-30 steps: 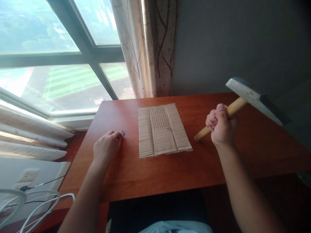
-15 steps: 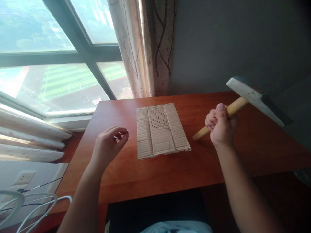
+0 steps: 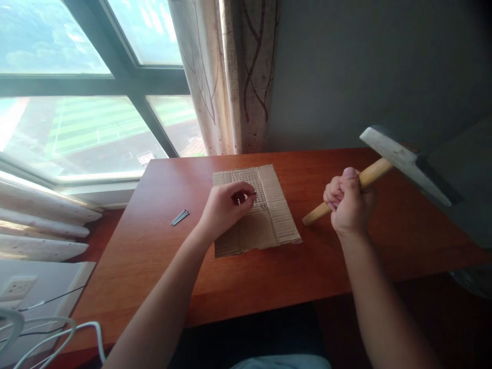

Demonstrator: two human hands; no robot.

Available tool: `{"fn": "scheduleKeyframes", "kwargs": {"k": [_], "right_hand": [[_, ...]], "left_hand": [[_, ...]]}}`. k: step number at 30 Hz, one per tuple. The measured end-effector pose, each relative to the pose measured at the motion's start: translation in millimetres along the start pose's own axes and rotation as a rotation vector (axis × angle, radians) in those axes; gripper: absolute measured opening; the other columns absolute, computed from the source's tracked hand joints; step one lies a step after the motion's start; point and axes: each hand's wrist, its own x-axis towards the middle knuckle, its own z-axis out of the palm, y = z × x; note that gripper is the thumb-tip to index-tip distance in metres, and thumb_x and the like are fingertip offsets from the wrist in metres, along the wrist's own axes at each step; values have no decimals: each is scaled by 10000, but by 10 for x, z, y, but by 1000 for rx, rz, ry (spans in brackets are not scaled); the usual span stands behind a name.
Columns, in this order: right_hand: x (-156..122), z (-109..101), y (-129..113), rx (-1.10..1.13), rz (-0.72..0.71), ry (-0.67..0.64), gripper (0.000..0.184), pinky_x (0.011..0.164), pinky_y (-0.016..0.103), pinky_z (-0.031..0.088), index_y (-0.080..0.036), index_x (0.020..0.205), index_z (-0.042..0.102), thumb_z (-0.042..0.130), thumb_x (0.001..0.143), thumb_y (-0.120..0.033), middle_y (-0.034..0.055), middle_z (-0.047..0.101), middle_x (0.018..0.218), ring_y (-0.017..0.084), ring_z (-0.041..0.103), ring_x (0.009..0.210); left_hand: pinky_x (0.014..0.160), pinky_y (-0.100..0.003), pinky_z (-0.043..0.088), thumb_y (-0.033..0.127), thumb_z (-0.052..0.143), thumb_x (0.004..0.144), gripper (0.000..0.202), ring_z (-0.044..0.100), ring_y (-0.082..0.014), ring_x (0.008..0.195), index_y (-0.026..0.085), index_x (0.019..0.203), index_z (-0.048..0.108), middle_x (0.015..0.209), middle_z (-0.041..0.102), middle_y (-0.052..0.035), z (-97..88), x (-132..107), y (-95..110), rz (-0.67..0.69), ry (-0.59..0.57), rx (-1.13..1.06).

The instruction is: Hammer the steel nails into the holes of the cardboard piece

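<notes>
A flat piece of cardboard (image 3: 274,215) with a grid of small holes lies on the red-brown wooden table (image 3: 307,266). My left hand (image 3: 226,207) hovers over the cardboard's left part, fingers pinched on a small nail beside the holes. My right hand (image 3: 349,205) is closed round the wooden handle of a hammer (image 3: 400,159), held up above the table to the right of the cardboard, its grey metal head pointing up and right. A few loose nails (image 3: 180,217) lie on the table to the left of my left hand.
A large window (image 3: 77,102) and a patterned curtain (image 3: 234,77) stand behind the table, with a grey wall to the right. White cables (image 3: 57,333) and a wall socket (image 3: 15,287) are at the lower left.
My left hand picked a nail from the small pile at the left and moved right onto the cardboard. The hammer hand has stayed raised in nearly the same place.
</notes>
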Motion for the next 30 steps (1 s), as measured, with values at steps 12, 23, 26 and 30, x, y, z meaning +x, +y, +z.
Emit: {"fn": "scheduleKeyframes", "kwargs": {"k": [12, 23, 26, 30], "right_hand": [[-11, 19, -26, 31, 12, 1, 549, 336, 234, 155, -222, 577, 298, 654, 886, -503, -88, 252, 461, 48, 240, 353], [-5, 6, 9, 29, -4, 2, 553, 337, 220, 151, -224, 586, 296, 638, 885, -539, -95, 249, 462, 44, 238, 352], [-10, 19, 8, 11, -5, 1, 543, 340, 223, 159, -225, 587, 300, 624, 899, -530, -93, 252, 463, 47, 241, 355], [-58, 15, -38, -88, 24, -57, 535, 355, 239, 186, -230, 590, 303, 578, 922, -545, -83, 265, 475, 57, 259, 369]], "left_hand": [[564, -185, 456, 161, 653, 802, 52, 536, -74, 554, 170, 811, 703, 668, 675, 16, 41, -73, -14, 9, -33, 67], [579, -183, 466, 168, 657, 803, 58, 572, -73, 566, 172, 807, 715, 696, 706, 18, 62, -71, -33, 37, -37, 103], [582, -188, 466, 154, 658, 794, 66, 579, -75, 565, 174, 805, 720, 687, 705, 19, 70, -75, -39, 54, -30, 121], [579, -189, 468, 159, 658, 799, 61, 581, -77, 559, 171, 802, 718, 663, 692, 20, 81, -81, -58, 54, -23, 105]]}}
